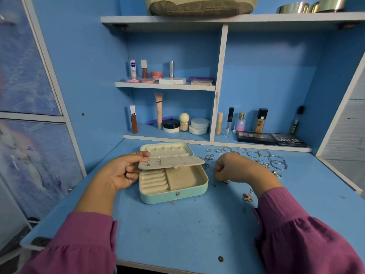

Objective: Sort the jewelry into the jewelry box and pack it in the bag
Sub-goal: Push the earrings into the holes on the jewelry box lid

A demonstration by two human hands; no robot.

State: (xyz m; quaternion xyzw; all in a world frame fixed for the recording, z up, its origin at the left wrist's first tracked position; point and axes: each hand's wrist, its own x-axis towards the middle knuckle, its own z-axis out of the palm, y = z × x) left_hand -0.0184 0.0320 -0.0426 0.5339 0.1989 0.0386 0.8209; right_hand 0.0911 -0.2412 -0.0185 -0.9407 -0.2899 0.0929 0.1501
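While the jewelry box (173, 182) sits open at the middle of the table (177, 230), the left hand (122, 171) holds up its inner earring flap (171, 162), thumb and fingers pinching the left end; two pairs of studs (154, 162) are already pinned there. The right hand (235, 168), just right of the box, is curled with its fingertips together at a thin chain (207, 166); whether it has the chain in its grip I cannot tell. Bangles (274, 159), rings (213, 150) and a butterfly piece (247, 197) remain loose on the right.

Risks, as judged: the flap could drop if the pinch slackens, jarring the studs; the chain could snag or tangle on the box rim.

The right fingertips are hidden behind the knuckles. No bag can be identified with certainty.
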